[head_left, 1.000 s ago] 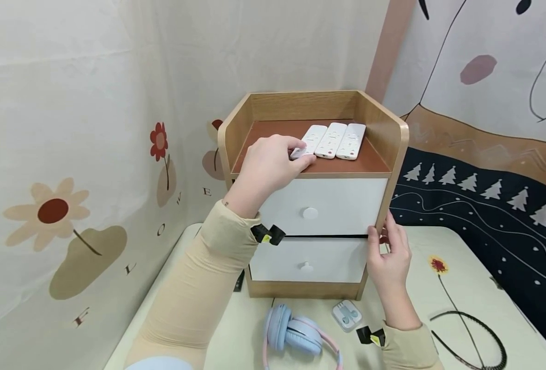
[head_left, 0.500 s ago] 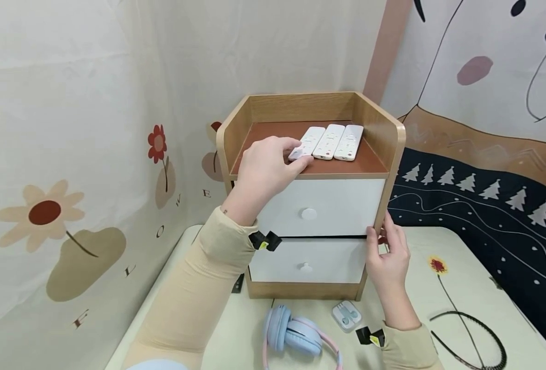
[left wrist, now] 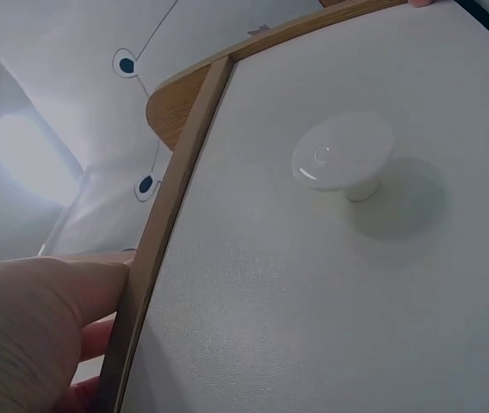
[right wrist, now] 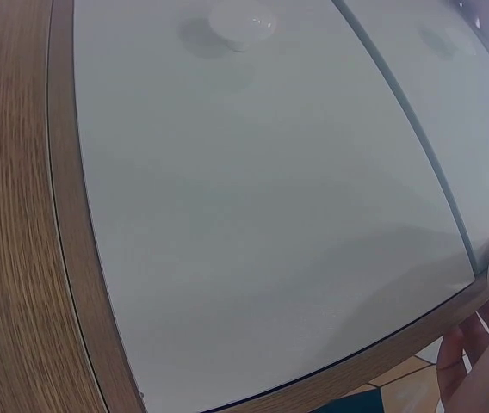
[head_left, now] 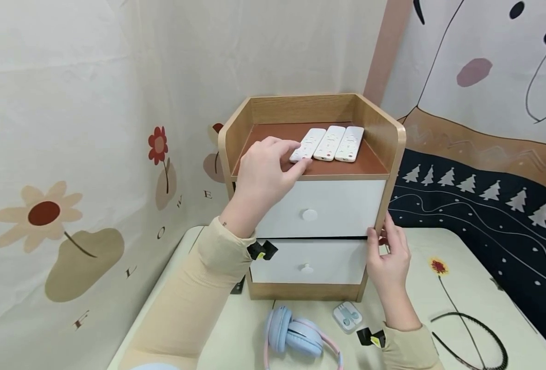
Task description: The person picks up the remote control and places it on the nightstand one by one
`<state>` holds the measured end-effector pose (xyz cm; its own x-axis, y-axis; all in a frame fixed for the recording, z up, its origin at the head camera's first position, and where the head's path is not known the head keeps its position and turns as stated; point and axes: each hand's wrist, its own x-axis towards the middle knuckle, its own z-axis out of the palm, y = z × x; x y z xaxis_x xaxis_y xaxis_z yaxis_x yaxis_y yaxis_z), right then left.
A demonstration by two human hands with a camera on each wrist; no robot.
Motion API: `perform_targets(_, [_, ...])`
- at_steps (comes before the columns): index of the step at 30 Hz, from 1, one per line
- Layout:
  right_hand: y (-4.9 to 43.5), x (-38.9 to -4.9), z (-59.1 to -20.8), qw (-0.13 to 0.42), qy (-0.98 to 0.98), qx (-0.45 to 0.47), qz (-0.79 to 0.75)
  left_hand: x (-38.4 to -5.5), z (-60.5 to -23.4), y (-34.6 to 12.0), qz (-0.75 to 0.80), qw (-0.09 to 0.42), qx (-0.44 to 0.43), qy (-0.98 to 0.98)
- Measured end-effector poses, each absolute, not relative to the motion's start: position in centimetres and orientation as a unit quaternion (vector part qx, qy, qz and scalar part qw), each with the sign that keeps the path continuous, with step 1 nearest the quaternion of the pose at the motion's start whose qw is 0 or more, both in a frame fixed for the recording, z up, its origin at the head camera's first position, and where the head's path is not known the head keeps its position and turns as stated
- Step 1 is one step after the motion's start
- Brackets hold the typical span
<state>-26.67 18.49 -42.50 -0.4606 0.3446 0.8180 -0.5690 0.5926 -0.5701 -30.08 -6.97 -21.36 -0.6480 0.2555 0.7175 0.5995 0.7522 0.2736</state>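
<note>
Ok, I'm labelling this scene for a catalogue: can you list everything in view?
Table: 1, cream, lower view
Cabinet: 1, wood-brown, on the table
Drawers: 2, white, in the cabinet's front
Knobs: 2, white, one per drawer
Remotes: 3, white, side by side on the cabinet's brown top
Headphones: 1 pair, blue and pink, before the cabinet
Earphone case: 1, whitish, right of the headphones
Curved band: 1, black, table's right
Partly hidden object: 1, dark, left of the cabinet
Printed cloth: count unclear, mostly cream, background
Light: 1, white, left wrist view
Cuff tags: 2, black-yellow, at the cuffs
Sleeves: 2, beige
Left hand: 1, bare, at the leftmost remote
Right hand: 1, bare, gripping the cabinet's right edge
</note>
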Motion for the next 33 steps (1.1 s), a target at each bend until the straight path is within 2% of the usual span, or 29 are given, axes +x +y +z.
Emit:
perform_targets(8, [18.6,-26.7,-42.6,0.496,-0.742,0.074,0.446,-29.6,-22.7,-7.6,-0.264,0.417,-0.285,-0.821])
perform_targets(16, [18.5,-26.8,-42.6,0.514,-0.731,0.073,0.442,-29.2,-23.6,-8.3,-0.316,0.459,-0.313,-0.769])
perform_targets(33, [18.6,-26.8,-42.6,0.502,-0.742,0.070,0.439,-26.6,-26.4,-11.0,-0.348,0.551,-0.342,-0.677])
